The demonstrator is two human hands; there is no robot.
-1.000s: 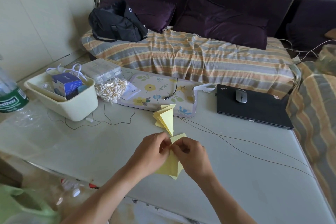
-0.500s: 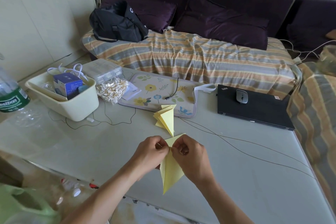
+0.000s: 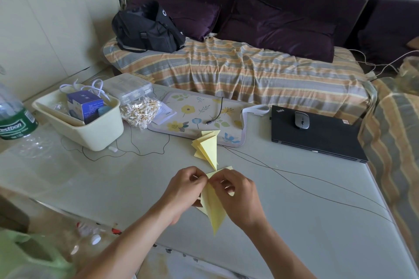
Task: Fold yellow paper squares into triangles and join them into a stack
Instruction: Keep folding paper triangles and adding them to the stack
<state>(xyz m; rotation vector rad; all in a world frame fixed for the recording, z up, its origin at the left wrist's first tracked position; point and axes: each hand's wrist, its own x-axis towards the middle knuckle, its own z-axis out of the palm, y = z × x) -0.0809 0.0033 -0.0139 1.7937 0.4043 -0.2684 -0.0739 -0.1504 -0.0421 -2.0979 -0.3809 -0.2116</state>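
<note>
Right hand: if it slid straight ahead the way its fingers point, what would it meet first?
The right hand points up-left, toward the left hand. It would meet that hand's fingertips almost at once, at the top of the folded yellow paper both pinch.

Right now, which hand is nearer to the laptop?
The right hand. It pinches the yellow paper on the side toward the laptop, which lies farther back to its right. The left hand is on the paper's other side.

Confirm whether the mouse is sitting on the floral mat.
No, the mouse sits on the closed laptop, right of the floral mat.
</note>
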